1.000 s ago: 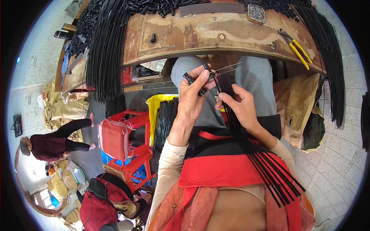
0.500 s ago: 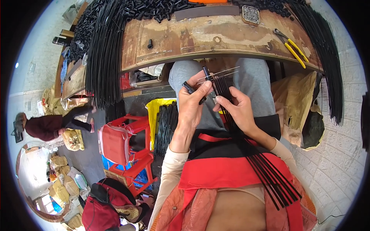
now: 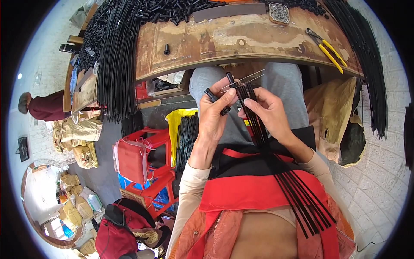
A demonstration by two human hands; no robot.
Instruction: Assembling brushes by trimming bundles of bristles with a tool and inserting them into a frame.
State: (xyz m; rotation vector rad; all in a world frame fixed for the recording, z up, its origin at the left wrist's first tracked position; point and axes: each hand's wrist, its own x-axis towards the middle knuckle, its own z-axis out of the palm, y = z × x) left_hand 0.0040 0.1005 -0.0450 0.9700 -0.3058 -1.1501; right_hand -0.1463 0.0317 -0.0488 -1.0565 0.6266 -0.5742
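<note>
Above my lap, my left hand (image 3: 213,117) is closed on short black plastic tubes. One tube (image 3: 210,93) with a knobbed end crosses the fingers, and another tube (image 3: 230,78) stands up past the fingertips. Thin metal wires (image 3: 252,77) stick out to the right from beside the left thumb. Close by, my right hand (image 3: 271,113) pinches a bundle of slim black rods (image 3: 299,196) near its upper end, with the thumb across the front. The rods slant down over my red and black apron, their lower ends fanned out. The right fingers behind the bundle are partly hidden.
Yellow-handled pliers (image 3: 330,54) and a single black tube (image 3: 167,49) lie on the worn wooden table (image 3: 207,34). A tube pile (image 3: 168,11) and a square dish (image 3: 279,14) sit farther back. Long rods (image 3: 116,69) overhang its left edge. Red stools (image 3: 130,160) and a person (image 3: 47,101) are left.
The right hand has moved slightly up along the rods, and the rod tops have spread apart. The left hand keeps its hold. The person at the left has moved behind the table's end.
</note>
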